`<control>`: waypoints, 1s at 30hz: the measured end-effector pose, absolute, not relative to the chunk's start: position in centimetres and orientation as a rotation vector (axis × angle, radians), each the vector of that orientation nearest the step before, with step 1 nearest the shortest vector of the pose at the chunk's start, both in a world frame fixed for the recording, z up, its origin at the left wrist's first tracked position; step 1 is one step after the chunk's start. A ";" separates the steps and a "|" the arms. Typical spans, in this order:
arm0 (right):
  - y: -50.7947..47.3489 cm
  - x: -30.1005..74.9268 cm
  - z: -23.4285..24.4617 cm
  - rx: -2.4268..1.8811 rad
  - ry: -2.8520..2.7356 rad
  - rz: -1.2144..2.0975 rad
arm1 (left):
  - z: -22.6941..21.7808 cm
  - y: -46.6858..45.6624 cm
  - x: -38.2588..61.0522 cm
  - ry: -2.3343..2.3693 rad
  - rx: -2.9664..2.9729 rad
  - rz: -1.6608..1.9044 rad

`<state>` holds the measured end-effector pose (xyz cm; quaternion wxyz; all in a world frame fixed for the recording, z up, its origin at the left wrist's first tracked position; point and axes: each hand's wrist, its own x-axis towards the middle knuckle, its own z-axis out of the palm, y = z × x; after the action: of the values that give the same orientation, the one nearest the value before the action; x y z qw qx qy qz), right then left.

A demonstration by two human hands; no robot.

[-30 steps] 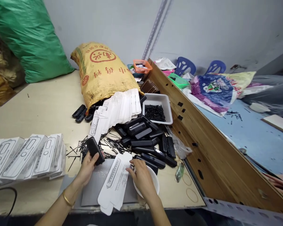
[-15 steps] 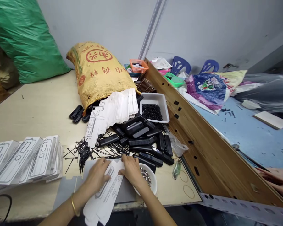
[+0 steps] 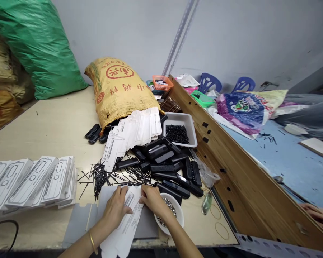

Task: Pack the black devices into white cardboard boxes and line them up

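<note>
A flat white printed carton [image 3: 127,225] lies between my hands above a grey sheet [image 3: 149,224] at the table's front edge; its lower end reaches past the edge. My left hand [image 3: 115,208], with a gold bangle at the wrist, grips its left side, thumb on top. At the upper right edge my right hand [image 3: 153,201] pinches it between thumb and fingers. Partly under my right forearm stands a white bowl [image 3: 179,216] of small metal parts. Just beyond my hands lie thin black sticks [image 3: 101,177] and a heap of black plastic cases [image 3: 161,167].
Folded white boxes [image 3: 34,181] are stacked at left. A yellow sack [image 3: 121,93] spills flat cartons [image 3: 140,127]. A white tray [image 3: 192,134] holds black sticks. Along the right runs a wooden partition [image 3: 231,179]; beyond it shows another person's hand [image 3: 319,215].
The view has tilted slightly, so everything sits a little lower and to the right. Both hands stay on the carton, and my right-hand fingers have curled in more at its top edge.
</note>
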<state>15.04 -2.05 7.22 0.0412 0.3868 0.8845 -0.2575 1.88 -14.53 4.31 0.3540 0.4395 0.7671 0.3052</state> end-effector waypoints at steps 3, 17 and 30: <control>-0.1 15.0 8.9 1.115 2.824 -1.033 | 6.5 -14.9 0.9 1.463 0.832 1.086; -4.4 12.0 7.5 1.629 2.710 -2.114 | 9.0 -14.1 1.3 0.915 0.380 1.327; -4.5 9.7 6.5 1.526 1.855 -2.962 | 8.8 -15.0 1.4 1.170 0.506 1.365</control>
<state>9.74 -4.52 6.50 -0.3299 0.3777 0.4592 -0.7333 1.36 -15.00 8.76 0.5947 0.2177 0.5035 0.5877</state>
